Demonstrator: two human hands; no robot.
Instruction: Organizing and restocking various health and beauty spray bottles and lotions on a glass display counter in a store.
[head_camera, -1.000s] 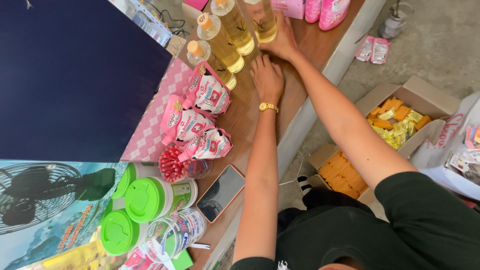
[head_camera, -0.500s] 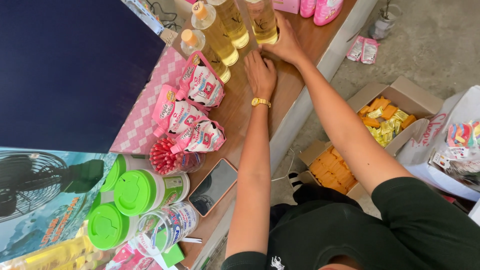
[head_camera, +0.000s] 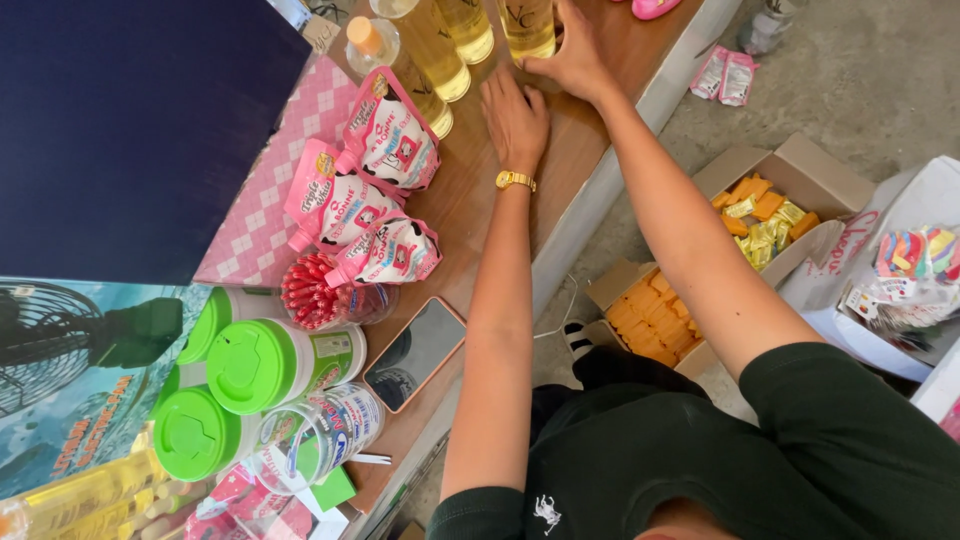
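The left hand (head_camera: 515, 120) is lying flat, fingers spread, on the desk (head_camera: 560, 170); the right hand (head_camera: 575, 60) is gripping a bottle (head_camera: 527, 25).

Two bare hands among clear bottles of yellow liquid on a brown wooden table (head_camera: 470, 200)

The right hand (head_camera: 570, 60) closes its grip on a clear bottle of yellow liquid (head_camera: 527, 25); the left hand (head_camera: 515, 120), gold wristwatch (head_camera: 515, 180) below it, lies flat just beside. Pink spouted pouches (head_camera: 375, 190) lie left of that grip.

Your right hand (head_camera: 572, 58) has slid from the side of the right-hand bottle (head_camera: 527, 25) to its base; your left hand (head_camera: 515, 120) has stayed flat on the table (head_camera: 470, 200).
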